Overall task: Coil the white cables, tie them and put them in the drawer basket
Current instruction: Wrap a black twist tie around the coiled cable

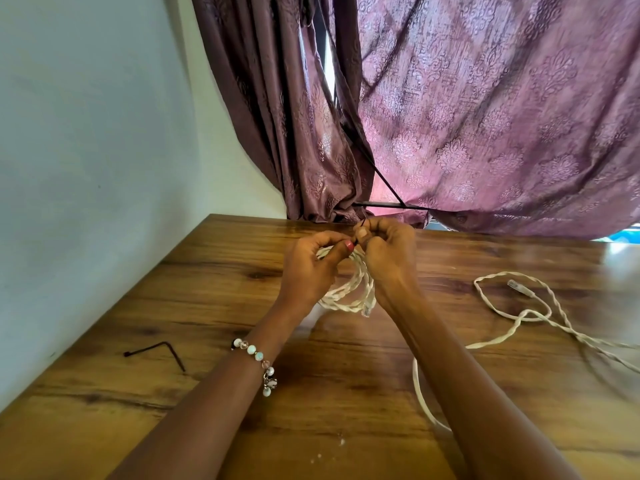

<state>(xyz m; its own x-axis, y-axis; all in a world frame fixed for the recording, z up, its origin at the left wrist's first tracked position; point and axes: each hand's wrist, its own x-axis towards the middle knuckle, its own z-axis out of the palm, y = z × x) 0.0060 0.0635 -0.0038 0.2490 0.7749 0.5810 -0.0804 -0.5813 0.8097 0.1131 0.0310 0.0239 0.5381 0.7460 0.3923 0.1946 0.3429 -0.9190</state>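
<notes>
Above the wooden table (214, 292), both hands meet over a coiled white cable (349, 289), a bundle of twisted loops that hangs between the palms with its clear plug end pointing down toward the tabletop. The left hand (308, 268) has its fingers curled around the upper part of the coil, thumb and forefinger pinched together at a thin dark tie (360, 226) where the loops gather. The right hand (388, 254) is also curled closed, its thumb and fingertips pinching the same tie just beside the left thumb, so the two hands touch at that spot. A beaded bracelet (258, 362) sits on the left wrist. To the right of the coil, well apart from it, a second white cable (512, 306) lies loose and uncoiled on the table, its plug resting inside a wide loop and its length trailing off toward the table's right edge, with another stretch curving under the right forearm. To the left of the coil, near the wall side of the table, lies a bent dark tie (159, 353). Behind the coil, past the table's far edge, hangs a purple patterned curtain (485, 116)
</notes>
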